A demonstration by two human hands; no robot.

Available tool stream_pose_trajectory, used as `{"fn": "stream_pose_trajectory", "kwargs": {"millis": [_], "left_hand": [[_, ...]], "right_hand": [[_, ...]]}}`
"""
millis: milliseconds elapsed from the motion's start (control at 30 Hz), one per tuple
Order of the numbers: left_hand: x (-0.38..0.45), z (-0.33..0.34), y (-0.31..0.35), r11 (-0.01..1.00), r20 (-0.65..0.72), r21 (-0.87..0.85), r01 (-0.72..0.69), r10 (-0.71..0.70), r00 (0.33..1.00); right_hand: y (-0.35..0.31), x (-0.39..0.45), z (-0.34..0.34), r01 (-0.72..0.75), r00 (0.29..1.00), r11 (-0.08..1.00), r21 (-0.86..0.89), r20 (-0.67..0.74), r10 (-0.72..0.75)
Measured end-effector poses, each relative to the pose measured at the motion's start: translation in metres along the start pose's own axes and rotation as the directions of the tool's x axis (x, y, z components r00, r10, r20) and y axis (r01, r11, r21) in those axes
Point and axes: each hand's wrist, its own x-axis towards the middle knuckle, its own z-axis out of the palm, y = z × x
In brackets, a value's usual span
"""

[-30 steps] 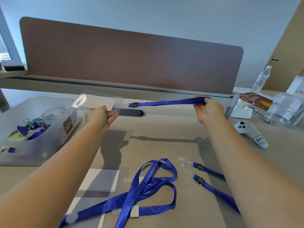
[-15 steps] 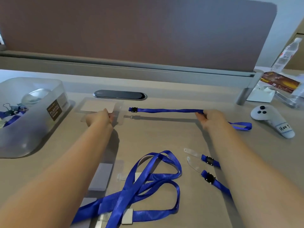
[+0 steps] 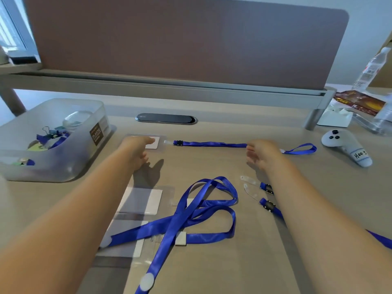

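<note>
A clear badge holder [image 3: 157,143] with a white card lies flat on the desk, clipped to a blue lanyard [image 3: 212,143] stretched straight to the right. My left hand [image 3: 135,153] hovers over the holder's left part with relaxed fingers and holds nothing. My right hand [image 3: 262,153] is just in front of the lanyard's middle, fingers loose and apart from the strap. The lanyard's far loop [image 3: 301,149] lies beyond my right hand.
More clear badge holders [image 3: 142,200] and tangled blue lanyards [image 3: 203,209] lie near me. Two lanyard ends with clips [image 3: 265,198] sit under my right forearm. A translucent bin [image 3: 53,141] stands at the left, a white controller [image 3: 347,147] at the right, a partition behind.
Both hands lowered the badge holder and lanyard from the air onto the desk, then let go. Both hands have drawn back slightly toward me.
</note>
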Motion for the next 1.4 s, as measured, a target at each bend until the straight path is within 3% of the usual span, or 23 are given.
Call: {"fn": "stream_pose_trajectory", "kwargs": {"millis": [67,133,233,400,600,700,900,1167,1300,1400], "left_hand": [[-0.022,-0.009,-0.004,0.951,0.067,0.281,-0.128,0.113,0.991],[-0.039,-0.021,-0.011,0.793,0.215,0.537,-0.289,0.203,0.955],[-0.055,-0.038,-0.028,0.541,0.357,0.745,-0.391,0.173,0.918],[-0.067,-0.058,-0.052,0.295,0.446,0.836,-0.463,0.128,0.886],[-0.066,-0.065,-0.059,0.093,0.512,0.845,-0.526,0.138,0.848],[-0.065,-0.063,-0.054,0.000,0.487,0.872,-0.490,0.116,0.866],[-0.055,-0.051,-0.043,-0.065,0.417,0.908,-0.414,0.049,0.908],[-0.049,-0.041,-0.037,0.139,0.332,0.941,-0.309,-0.200,0.922],[-0.055,-0.044,-0.030,0.207,0.373,0.912,-0.353,-0.062,0.926],[-0.056,-0.047,-0.025,0.340,0.434,0.845,-0.412,0.014,0.901]], "right_hand": [[0.001,-0.024,0.009,0.081,0.996,0.993,-0.081,0.045,-0.078],[0.006,-0.050,0.017,0.167,0.983,0.974,-0.150,0.103,-0.153],[0.016,-0.081,0.024,0.328,0.940,0.892,-0.312,0.203,-0.275],[0.035,-0.124,0.037,0.525,0.850,0.658,-0.540,0.375,-0.370],[0.055,-0.138,0.049,0.553,0.830,0.565,-0.613,0.464,-0.310],[0.057,-0.136,0.049,0.543,0.836,0.494,-0.679,0.494,-0.240],[0.052,-0.130,0.045,0.531,0.847,0.352,-0.771,0.497,-0.191],[0.048,-0.126,0.053,0.538,0.842,0.366,-0.759,0.496,-0.209],[0.042,-0.126,0.055,0.572,0.819,0.420,-0.704,0.466,-0.335],[0.037,-0.128,0.058,0.615,0.785,0.452,-0.646,0.447,-0.430]]}}
